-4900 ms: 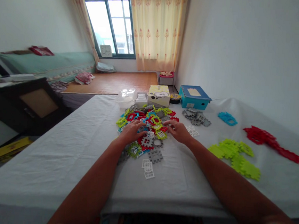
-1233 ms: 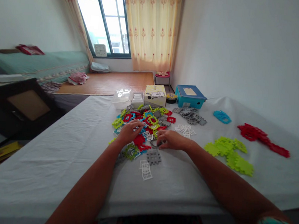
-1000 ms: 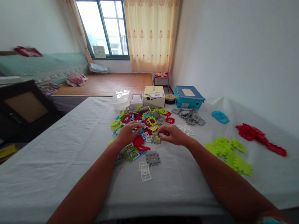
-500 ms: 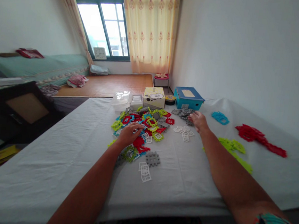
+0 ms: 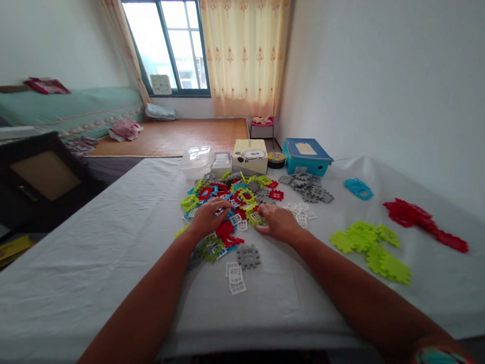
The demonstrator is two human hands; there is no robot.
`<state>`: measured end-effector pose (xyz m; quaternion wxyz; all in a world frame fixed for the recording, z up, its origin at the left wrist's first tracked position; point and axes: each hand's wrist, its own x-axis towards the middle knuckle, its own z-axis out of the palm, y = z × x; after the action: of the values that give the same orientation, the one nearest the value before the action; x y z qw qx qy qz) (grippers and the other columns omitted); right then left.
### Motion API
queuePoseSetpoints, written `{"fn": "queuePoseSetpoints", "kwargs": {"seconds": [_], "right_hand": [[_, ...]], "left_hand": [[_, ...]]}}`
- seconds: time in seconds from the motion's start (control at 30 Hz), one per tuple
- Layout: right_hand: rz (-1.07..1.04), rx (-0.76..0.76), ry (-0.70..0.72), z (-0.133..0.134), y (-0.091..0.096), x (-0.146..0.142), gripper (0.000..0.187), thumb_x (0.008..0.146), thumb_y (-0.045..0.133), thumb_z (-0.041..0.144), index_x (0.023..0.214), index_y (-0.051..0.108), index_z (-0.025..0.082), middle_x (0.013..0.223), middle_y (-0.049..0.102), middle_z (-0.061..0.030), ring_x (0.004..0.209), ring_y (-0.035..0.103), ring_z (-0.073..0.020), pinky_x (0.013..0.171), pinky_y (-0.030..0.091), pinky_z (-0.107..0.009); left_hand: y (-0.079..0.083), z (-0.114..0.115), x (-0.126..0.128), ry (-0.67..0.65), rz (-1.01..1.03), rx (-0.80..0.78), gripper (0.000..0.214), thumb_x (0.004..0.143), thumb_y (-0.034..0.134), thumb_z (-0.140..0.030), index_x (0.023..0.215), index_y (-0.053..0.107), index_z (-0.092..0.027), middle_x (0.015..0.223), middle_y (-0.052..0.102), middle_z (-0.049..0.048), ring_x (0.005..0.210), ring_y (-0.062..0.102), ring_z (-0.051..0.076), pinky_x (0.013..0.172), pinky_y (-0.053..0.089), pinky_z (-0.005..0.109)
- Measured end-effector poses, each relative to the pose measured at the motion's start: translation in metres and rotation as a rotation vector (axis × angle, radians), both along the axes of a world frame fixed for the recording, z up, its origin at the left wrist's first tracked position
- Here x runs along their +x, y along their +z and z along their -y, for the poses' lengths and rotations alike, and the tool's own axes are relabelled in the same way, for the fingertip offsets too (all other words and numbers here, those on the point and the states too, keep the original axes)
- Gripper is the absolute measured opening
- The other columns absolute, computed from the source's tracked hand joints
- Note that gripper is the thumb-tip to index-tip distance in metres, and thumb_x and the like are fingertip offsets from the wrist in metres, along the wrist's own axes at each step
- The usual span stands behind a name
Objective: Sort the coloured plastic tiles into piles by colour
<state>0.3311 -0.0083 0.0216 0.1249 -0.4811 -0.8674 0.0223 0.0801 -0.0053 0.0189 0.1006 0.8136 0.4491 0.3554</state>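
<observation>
A mixed pile of interlocking plastic building pieces (image 5: 225, 231) in red, lime, blue, grey and white lies in front of me. My left hand (image 5: 211, 218) rests over its left part with fingers curled together; what they hold, if anything, is hidden. At the pile's right edge, my right hand (image 5: 280, 223) has its thumb and fingers apart beside a lime window piece (image 5: 255, 217). A grey square piece (image 5: 248, 257) and several white lattice windows (image 5: 236, 279) lie nearer to me. Behind my right hand are more white lattice windows (image 5: 301, 212).
Sorted heaps lie to the right: grey pieces (image 5: 307, 188), blue pieces (image 5: 358, 189), red pieces (image 5: 423, 221) and lime pieces (image 5: 373, 247). At the back stand a clear plastic tub (image 5: 196, 161), a yellow box (image 5: 250, 156), a round black tin (image 5: 276, 160) and a blue lidded box (image 5: 307, 157).
My right hand has come from the grey heap at the back, left and nearer, to the mixed pile's right edge. My left hand has stayed nearly still.
</observation>
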Motion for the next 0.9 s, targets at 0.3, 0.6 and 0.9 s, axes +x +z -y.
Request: {"fn": "queuePoseSetpoints", "kwargs": {"seconds": [0.3, 0.6, 0.9], "right_hand": [[-0.497, -0.320, 0.093, -0.016, 0.003, 0.018, 0.026, 0.084, 0.054, 0.037, 0.093, 0.067, 0.017, 0.076, 0.069, -0.0037, 0.065, 0.062, -0.0137, 0.061, 0.044, -0.024], [-0.686, -0.581, 0.113, -0.028, -0.013, 0.024, 0.033, 0.078, 0.063, 0.038, 0.099, 0.067, 0.013, 0.068, 0.066, -0.0015, 0.053, 0.058, -0.0099, 0.050, 0.043, -0.020], [-0.693, -0.443, 0.130, -0.022, 0.014, 0.027, 0.031, 0.081, 0.057, 0.041, 0.094, 0.066, 0.014, 0.075, 0.066, -0.0019, 0.063, 0.056, -0.0112, 0.057, 0.042, -0.022]], "left_hand": [[-0.004, -0.002, -0.002, -0.018, 0.024, 0.007, 0.020, 0.087, 0.053, -0.027, 0.094, 0.071, -0.023, 0.098, 0.069, 0.0042, 0.089, 0.064, 0.016, 0.075, 0.053, 0.029], [0.000, -0.001, -0.001, -0.003, 0.006, 0.010, 0.020, 0.086, 0.053, -0.027, 0.092, 0.071, -0.023, 0.097, 0.070, 0.0042, 0.089, 0.064, 0.017, 0.075, 0.053, 0.029], [-0.005, -0.005, -0.005, -0.016, -0.015, 0.028, 0.021, 0.086, 0.052, -0.028, 0.094, 0.071, -0.024, 0.098, 0.070, 0.0033, 0.091, 0.064, 0.017, 0.079, 0.053, 0.030]]}}
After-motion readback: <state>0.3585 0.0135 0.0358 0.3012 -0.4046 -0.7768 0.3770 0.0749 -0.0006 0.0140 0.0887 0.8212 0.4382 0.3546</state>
